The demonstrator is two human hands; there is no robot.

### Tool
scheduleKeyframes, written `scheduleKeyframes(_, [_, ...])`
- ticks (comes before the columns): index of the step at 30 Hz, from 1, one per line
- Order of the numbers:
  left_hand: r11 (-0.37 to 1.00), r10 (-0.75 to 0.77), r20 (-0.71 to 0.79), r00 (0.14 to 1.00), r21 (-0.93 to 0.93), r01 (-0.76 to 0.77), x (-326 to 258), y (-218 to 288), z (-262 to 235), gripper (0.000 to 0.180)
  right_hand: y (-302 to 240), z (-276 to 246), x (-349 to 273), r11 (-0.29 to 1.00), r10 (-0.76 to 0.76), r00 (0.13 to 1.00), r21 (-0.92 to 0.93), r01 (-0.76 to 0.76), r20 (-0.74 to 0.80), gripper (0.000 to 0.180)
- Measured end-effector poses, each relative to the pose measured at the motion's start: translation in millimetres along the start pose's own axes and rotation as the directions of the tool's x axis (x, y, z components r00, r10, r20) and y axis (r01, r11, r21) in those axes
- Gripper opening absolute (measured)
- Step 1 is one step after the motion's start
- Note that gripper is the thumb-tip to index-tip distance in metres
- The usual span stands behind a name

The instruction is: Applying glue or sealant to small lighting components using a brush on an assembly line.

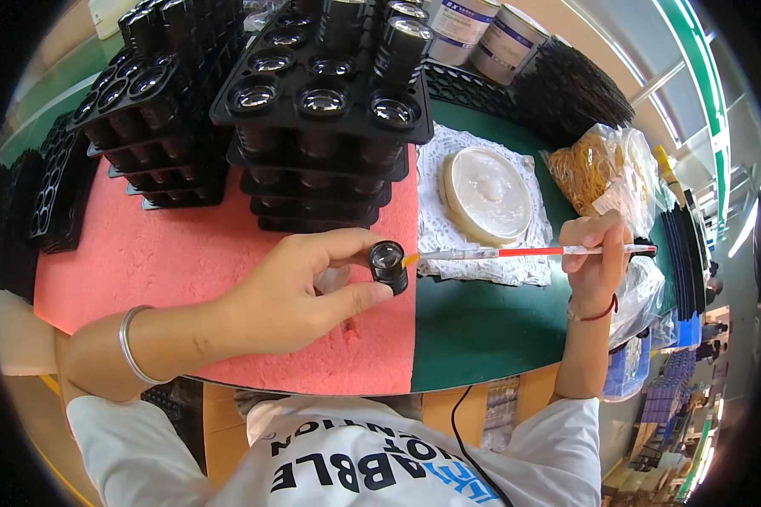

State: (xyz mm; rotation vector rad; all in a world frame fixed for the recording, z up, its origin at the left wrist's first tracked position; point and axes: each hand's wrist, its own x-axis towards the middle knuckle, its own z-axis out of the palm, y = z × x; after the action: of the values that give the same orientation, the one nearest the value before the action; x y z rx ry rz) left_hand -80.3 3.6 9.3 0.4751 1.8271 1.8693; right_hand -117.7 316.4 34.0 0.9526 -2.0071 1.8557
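Note:
Between the thumb and fingers of my left hand point(300, 291) is a small black lens barrel point(388, 266), its glass end tilted up toward me. My right hand point(599, 253) grips a thin paintbrush point(528, 252) with a red and white handle. The brush's orange bristle tip meets the side of the barrel, close to its rim. Behind the brush, a round shallow dish point(488, 194) with a whitish, cloudy content rests on a printed white cloth point(435, 182). Stacked black trays point(321, 127) with similar lens barrels stand beyond my left hand.
A pink foam mat point(127, 279) covers the left of the green table point(482, 338). More black trays point(156, 160) are stacked at left. Two cans point(507, 42) stand at the back. A plastic bag of yellowish bands point(604, 173) lies at right, beside black sheets point(685, 253).

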Motion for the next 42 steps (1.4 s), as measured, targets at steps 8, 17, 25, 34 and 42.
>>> scheduleKeyframes(8, [0.991, -0.064, 0.070, 0.995, 0.125, 0.055, -1, 5, -2, 0.034, 2, -2, 0, 0.994, 0.039, 0.992, 0.101, -0.027, -0.118, 0.036])
scheduleKeyframes(17, [0.997, -0.017, 0.059, 0.998, 0.071, 0.012, 0, 3, 0, 0.034, -1, 0, 0, 0.966, 0.097, 0.988, 0.249, -0.065, -0.119, 0.035])
scheduleKeyframes(25, [0.994, -0.020, 0.055, 0.998, 0.113, 0.014, 0, 6, 0, 0.033, -3, -2, 3, 0.932, 0.116, 0.990, 0.355, -0.080, -0.081, 0.034])
scheduleKeyframes(34, [0.998, -0.003, 0.038, 0.999, 0.070, 0.000, 1, 5, -2, 0.029, -3, 0, 2, 0.947, 0.112, 0.992, 0.297, -0.123, 0.054, 0.029])
scheduleKeyframes(42, [0.999, -0.028, 0.048, 0.998, -0.034, 0.030, 0, 4, -2, 0.024, -3, -1, 2, 0.946, 0.102, 0.992, 0.302, -0.120, 0.072, 0.025])
